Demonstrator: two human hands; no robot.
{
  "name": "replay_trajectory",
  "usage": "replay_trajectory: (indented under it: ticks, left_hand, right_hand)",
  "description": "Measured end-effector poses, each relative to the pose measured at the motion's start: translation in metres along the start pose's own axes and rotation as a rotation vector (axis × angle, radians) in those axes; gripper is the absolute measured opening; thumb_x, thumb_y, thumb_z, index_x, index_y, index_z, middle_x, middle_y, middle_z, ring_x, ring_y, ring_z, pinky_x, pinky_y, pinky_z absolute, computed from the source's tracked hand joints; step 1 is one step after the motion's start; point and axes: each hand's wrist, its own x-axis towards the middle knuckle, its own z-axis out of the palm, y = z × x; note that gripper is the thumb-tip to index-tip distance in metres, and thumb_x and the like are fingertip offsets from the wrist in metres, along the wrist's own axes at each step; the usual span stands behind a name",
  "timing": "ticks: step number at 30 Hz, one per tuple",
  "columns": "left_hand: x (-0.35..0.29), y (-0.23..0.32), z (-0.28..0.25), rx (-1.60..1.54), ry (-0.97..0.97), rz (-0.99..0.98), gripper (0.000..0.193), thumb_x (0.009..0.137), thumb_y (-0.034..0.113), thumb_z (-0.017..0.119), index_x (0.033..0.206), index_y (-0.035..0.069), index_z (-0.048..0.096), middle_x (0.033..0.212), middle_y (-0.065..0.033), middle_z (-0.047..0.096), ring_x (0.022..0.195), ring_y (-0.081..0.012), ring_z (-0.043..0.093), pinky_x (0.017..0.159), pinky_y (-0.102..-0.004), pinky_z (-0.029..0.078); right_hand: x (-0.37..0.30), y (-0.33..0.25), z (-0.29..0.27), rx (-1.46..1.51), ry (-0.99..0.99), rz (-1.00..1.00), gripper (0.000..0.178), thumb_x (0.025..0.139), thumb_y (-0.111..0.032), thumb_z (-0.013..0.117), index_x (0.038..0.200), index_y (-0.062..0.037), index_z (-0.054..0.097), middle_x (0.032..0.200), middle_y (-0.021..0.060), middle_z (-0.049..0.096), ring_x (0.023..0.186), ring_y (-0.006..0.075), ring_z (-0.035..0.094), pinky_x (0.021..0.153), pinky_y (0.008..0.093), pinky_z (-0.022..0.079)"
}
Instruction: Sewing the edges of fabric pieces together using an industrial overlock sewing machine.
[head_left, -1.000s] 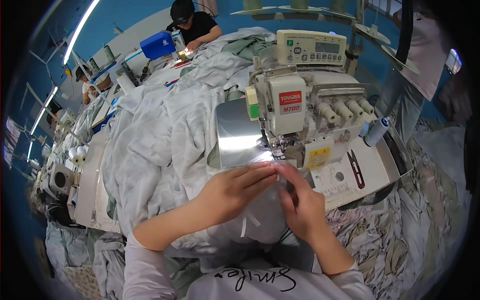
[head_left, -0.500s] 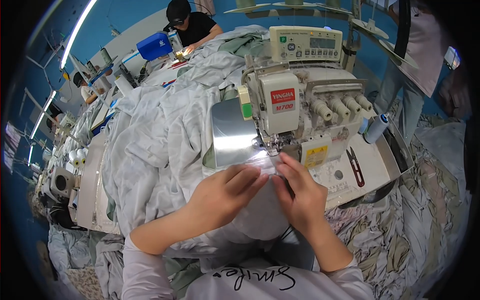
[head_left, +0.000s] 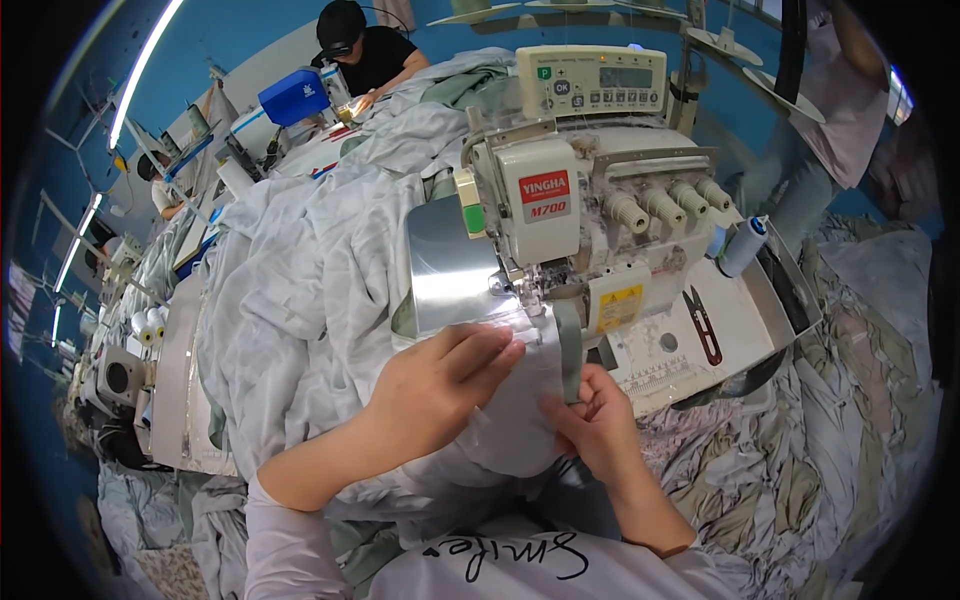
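A white overlock sewing machine (head_left: 540, 235) stands in front of me, its lamp lighting a shiny metal plate (head_left: 450, 265). Pale grey fabric (head_left: 520, 415) runs from the presser foot toward my lap, with a green fabric strip (head_left: 571, 345) along its right side. My left hand (head_left: 440, 380) is closed on the fabric just before the foot, fingers bent together and pressing it. Lower and to the right, my right hand (head_left: 598, 425) pinches the fabric's right edge between thumb and fingers. Part of the fabric beneath my hands is hidden.
A big pile of pale fabric (head_left: 300, 250) covers the table's left. Thread snips (head_left: 703, 330) and a blue thread cone (head_left: 742, 245) are right of the machine. More cloth (head_left: 830, 430) is heaped at the right. A co-worker (head_left: 370, 60) sits at another machine; someone (head_left: 835, 130) stands far right.
My right hand has moved down from beside the presser foot to the fabric's lower right edge. The green strip now shows there. My left hand stays near the foot; the view has shifted slightly.
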Motion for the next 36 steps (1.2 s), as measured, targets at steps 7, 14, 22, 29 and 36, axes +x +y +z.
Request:
replay_trajectory:
  ticks: [7,14,22,29,36]
  left_hand:
    - [-0.002,-0.002,-0.002,-0.063,-0.025,-0.017,0.048,0.056,0.000,0.064,0.103,0.006,0.063,0.104,-0.0046,0.059,0.092,-0.0199,0.060,0.068,-0.0286,0.053]
    - [-0.004,-0.009,-0.001,-0.146,-0.048,-0.036,0.045,0.061,0.001,0.061,0.106,0.004,0.060,0.109,-0.0071,0.058,0.101,-0.0236,0.058,0.075,-0.0312,0.052]
    - [-0.002,-0.017,-0.001,-0.196,-0.069,-0.060,0.042,0.065,0.000,0.058,0.108,0.004,0.060,0.110,-0.0072,0.058,0.103,-0.0236,0.057,0.076,-0.0304,0.051]
    - [0.002,-0.025,0.002,-0.197,-0.060,-0.085,0.036,0.071,0.000,0.057,0.107,0.003,0.060,0.110,-0.0094,0.059,0.102,-0.0254,0.058,0.080,-0.0324,0.050]
    - [0.011,-0.041,0.010,-0.196,-0.014,-0.070,0.030,0.075,0.001,0.061,0.105,0.002,0.060,0.108,-0.0107,0.060,0.098,-0.0273,0.059,0.080,-0.0339,0.050]
  right_hand:
    - [0.008,0.009,-0.001,0.038,0.028,-0.030,0.009,0.083,-0.012,0.064,0.082,-0.0032,0.061,0.057,-0.0014,0.054,0.044,0.0061,0.050,0.039,0.0186,0.038]
    - [0.011,0.014,-0.001,0.130,-0.014,-0.047,0.010,0.085,-0.013,0.062,0.087,-0.0035,0.061,0.066,0.0017,0.057,0.049,0.0083,0.052,0.044,0.0207,0.041]
    - [0.016,0.007,0.000,0.173,-0.052,-0.021,0.012,0.085,-0.012,0.060,0.091,-0.0020,0.059,0.069,0.0033,0.059,0.050,0.0097,0.054,0.046,0.0221,0.044]
    - [0.021,-0.002,0.005,0.171,-0.084,-0.047,0.013,0.085,-0.013,0.059,0.091,-0.0007,0.058,0.070,0.0042,0.059,0.049,0.0090,0.053,0.045,0.0210,0.043]
    - [0.023,-0.007,0.001,0.166,-0.091,-0.042,0.014,0.084,-0.014,0.060,0.090,-0.0009,0.058,0.070,0.0040,0.059,0.048,0.0085,0.053,0.045,0.0205,0.043]
